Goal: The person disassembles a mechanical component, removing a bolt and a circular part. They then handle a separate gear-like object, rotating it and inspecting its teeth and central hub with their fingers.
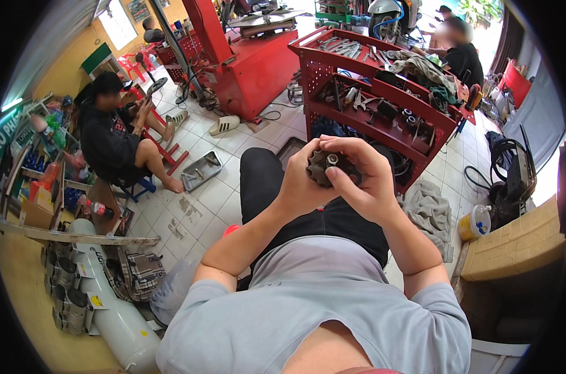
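Though stained, white tiles (227, 184) below hands (300, 184) (373, 181) and cart (370, 128).

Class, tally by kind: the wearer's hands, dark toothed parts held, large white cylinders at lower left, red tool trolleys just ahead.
Hands (left hand, right hand): 2
Dark toothed part: 1
White cylinder: 1
Red tool trolley: 1
Total: 5

floor: white tiles (230, 182), kinda grubby in patches | walls: yellow wall (83, 65) back left, grey panel (537, 121) off right | window (116, 25): super bright | light: glowing tube (12, 104) far left, tons of daylight (491, 34) top right | furniture: chunky red tool cart (370, 124), red plastic chairs (131, 67) way back
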Demonstrator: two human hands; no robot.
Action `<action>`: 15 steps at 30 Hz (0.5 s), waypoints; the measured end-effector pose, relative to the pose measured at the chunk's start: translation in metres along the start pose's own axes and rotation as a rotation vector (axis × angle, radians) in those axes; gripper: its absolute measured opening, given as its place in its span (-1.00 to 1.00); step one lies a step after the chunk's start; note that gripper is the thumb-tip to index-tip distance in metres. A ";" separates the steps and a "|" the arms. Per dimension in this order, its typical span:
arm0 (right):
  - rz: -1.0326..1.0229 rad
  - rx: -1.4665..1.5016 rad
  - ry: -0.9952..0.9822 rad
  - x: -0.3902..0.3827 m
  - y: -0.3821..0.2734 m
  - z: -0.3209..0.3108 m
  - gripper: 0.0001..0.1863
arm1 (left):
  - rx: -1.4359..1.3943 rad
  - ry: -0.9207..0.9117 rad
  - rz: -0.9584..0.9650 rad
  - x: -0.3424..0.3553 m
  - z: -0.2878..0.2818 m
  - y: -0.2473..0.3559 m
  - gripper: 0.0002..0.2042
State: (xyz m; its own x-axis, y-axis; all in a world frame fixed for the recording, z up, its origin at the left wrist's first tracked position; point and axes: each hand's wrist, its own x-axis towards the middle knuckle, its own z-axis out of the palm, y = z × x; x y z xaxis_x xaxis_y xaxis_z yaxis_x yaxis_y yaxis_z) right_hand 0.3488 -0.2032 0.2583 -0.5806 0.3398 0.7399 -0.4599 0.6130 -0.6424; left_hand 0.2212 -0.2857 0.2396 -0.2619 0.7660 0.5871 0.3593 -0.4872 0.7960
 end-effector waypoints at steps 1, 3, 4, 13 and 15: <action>0.034 0.037 0.019 0.000 -0.006 0.003 -0.69 | 0.014 0.003 0.011 -0.001 0.000 0.000 -0.54; 0.074 0.077 0.037 0.000 -0.008 0.004 -0.70 | 0.056 -0.014 0.011 -0.001 -0.003 0.000 -0.53; 0.081 0.081 0.035 -0.001 -0.006 0.003 -0.70 | 0.076 -0.023 0.015 0.000 -0.004 0.000 -0.53; -0.040 -0.044 -0.036 0.003 -0.006 -0.002 -0.66 | 0.018 -0.005 0.019 -0.001 -0.003 -0.004 -0.51; 0.021 0.025 -0.004 0.001 -0.009 0.001 -0.65 | -0.010 -0.013 -0.004 -0.003 -0.002 -0.001 -0.52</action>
State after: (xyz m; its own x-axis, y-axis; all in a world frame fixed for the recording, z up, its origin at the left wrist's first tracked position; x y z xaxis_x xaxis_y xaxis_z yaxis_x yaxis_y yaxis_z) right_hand 0.3519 -0.2087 0.2643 -0.5930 0.3500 0.7252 -0.4641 0.5873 -0.6630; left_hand 0.2198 -0.2877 0.2373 -0.2519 0.7731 0.5822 0.3497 -0.4882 0.7996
